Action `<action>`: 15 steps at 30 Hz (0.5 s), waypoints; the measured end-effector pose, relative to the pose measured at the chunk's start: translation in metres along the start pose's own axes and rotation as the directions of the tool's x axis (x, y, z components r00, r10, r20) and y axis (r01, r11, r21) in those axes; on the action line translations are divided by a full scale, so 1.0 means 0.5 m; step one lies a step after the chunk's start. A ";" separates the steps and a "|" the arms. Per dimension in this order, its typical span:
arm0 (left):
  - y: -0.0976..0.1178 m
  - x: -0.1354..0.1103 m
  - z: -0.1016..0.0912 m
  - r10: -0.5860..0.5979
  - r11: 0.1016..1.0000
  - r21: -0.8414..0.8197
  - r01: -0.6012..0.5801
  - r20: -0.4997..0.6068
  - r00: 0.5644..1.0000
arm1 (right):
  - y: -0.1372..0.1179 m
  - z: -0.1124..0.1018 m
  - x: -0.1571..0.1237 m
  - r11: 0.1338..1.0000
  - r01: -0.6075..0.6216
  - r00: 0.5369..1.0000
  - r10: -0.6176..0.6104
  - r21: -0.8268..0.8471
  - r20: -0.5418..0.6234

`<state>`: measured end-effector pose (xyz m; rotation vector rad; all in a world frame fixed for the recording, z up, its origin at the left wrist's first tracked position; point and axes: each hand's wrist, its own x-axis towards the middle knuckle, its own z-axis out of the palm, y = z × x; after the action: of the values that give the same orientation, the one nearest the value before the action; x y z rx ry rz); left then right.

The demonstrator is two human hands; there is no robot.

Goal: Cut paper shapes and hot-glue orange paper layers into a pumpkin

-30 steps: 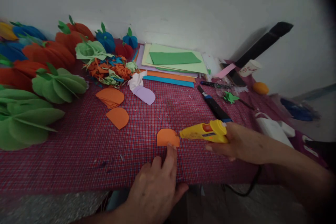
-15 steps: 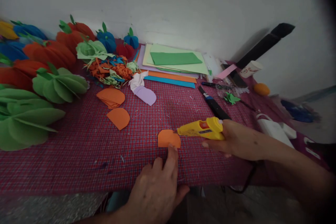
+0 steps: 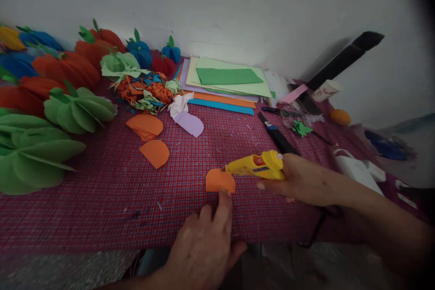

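1. Right now a red checked cloth [image 3: 102, 190] covers the tabletop, strewn with pale slivers, and a bare whitish wall [image 3: 238, 9] rises beyond the hands.
2. Well left of the left hand [image 3: 204, 244] sit folded paper fruits [image 3: 78, 108] in green, orange and blue; beyond both hands lies a stack of coloured sheets [image 3: 227, 84].
3. Far beyond the right hand [image 3: 299, 181], a paper cup [image 3: 325, 90] carries red print too small to read.
4. That right hand is closed round a yellow glue gun [image 3: 254, 168], whose nozzle touches an orange paper piece [image 3: 219, 181] lying between the hands.
5. Loosely open and holding nothing, the left hand presses one fingertip on the piece's near edge.
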<state>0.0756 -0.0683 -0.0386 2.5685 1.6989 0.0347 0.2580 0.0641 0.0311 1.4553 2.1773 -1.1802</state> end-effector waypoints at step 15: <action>-0.002 0.001 0.001 0.006 1.000 -0.009 -0.006 0.001 1.000 | -0.014 0.010 0.015 1.000 0.010 1.000 -0.009 -0.007 0.029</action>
<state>0.0752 -0.0674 -0.0389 2.5666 1.6872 0.0415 0.2476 0.0641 0.0266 1.4180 2.1695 -1.1883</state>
